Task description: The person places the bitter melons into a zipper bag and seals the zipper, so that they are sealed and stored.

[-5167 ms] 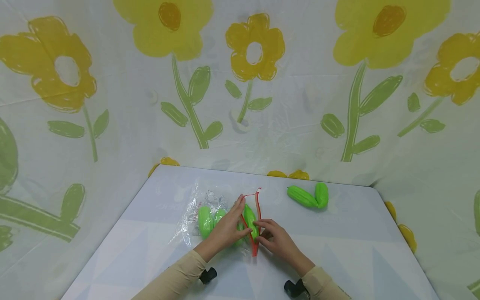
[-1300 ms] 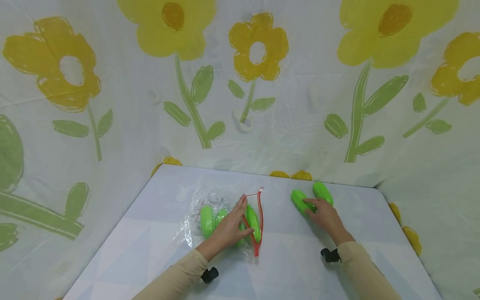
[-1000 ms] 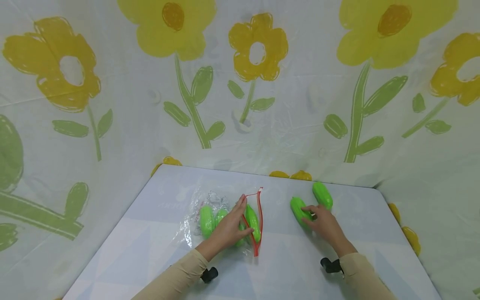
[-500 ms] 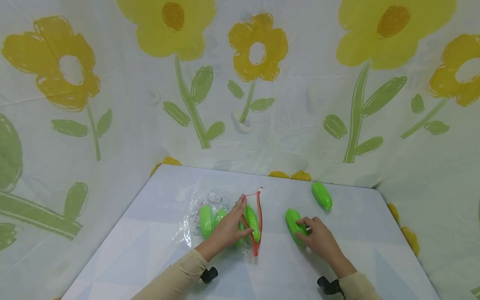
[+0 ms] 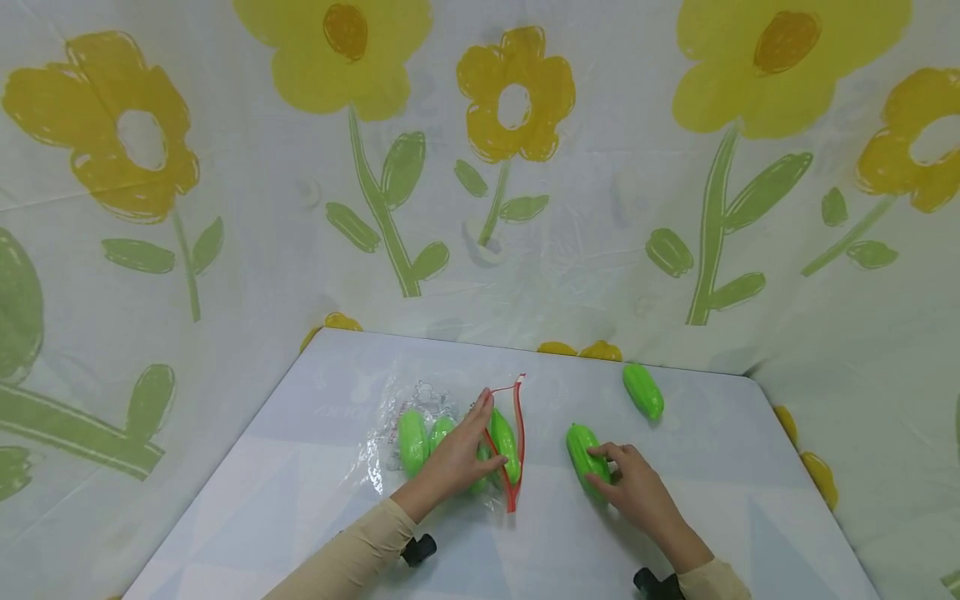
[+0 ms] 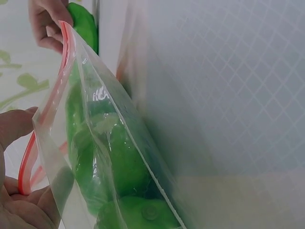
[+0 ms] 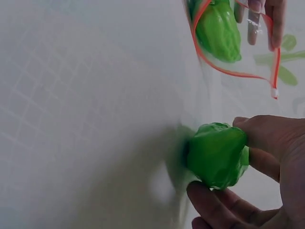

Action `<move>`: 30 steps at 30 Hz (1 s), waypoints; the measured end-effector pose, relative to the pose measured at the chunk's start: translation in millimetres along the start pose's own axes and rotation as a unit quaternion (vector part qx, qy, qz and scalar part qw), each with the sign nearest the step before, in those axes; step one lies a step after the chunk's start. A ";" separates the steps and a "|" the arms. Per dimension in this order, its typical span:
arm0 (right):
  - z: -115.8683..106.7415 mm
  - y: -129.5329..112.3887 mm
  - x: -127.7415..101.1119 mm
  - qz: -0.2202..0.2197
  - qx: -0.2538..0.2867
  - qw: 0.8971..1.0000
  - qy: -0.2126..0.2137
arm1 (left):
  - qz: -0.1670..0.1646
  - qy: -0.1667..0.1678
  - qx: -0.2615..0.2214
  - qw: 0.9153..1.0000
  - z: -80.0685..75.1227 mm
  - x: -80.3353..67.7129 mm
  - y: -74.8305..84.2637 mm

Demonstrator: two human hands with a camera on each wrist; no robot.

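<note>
Since a second ago, the right hand [image 5: 633,487] has drawn one green toy cucumber [image 5: 583,448] away from its neighbour and toward the clear zip bag [image 5: 450,437]; the second cucumber [image 5: 643,391] stays near the far edge of the desk [image 5: 300,492], now well apart from the first. Fingers and thumb of the right hand curl around the near end of the held cucumber, which lies on the desk just right of the bag. With fingers bent, the left hand [image 5: 453,458] holds the bag's red-edged mouth [image 5: 516,442] open. Several green cucumbers lie inside the bag.
</note>
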State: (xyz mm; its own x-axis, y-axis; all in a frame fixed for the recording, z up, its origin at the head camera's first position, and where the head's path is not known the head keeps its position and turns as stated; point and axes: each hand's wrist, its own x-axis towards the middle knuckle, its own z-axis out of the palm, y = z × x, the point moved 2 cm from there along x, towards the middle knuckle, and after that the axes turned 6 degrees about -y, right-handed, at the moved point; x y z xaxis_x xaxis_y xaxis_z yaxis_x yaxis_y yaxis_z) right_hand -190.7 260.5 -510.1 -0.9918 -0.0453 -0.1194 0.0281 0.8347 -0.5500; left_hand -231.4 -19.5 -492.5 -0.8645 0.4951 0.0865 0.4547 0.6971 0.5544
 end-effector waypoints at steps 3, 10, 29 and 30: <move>1.1 0.7 0.2 0.010 0.017 1.000 -0.016 | 0.003 0.002 0.002 1.000 0.1 0.3 0.1; 1.6 0.4 -0.1 0.016 0.036 0.999 -0.020 | -0.007 -0.001 0.002 1.000 0.6 1.1 0.8; 5.0 -1.2 1.3 -0.023 0.023 0.999 0.005 | -0.008 0.000 0.007 1.000 -1.3 0.6 2.0; 5.8 -1.7 1.8 -0.027 0.023 0.999 0.006 | -0.008 0.000 0.008 1.000 -1.3 0.6 1.9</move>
State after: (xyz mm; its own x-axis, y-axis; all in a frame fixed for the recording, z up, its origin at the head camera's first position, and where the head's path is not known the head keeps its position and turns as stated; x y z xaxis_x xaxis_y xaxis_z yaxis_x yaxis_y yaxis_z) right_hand -191.7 255.8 -514.2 -0.9936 -0.0821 -0.0781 -0.0200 0.8055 -0.5923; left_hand -231.4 -18.5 -490.3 -0.8718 0.4837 0.0774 0.4441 0.7137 0.5417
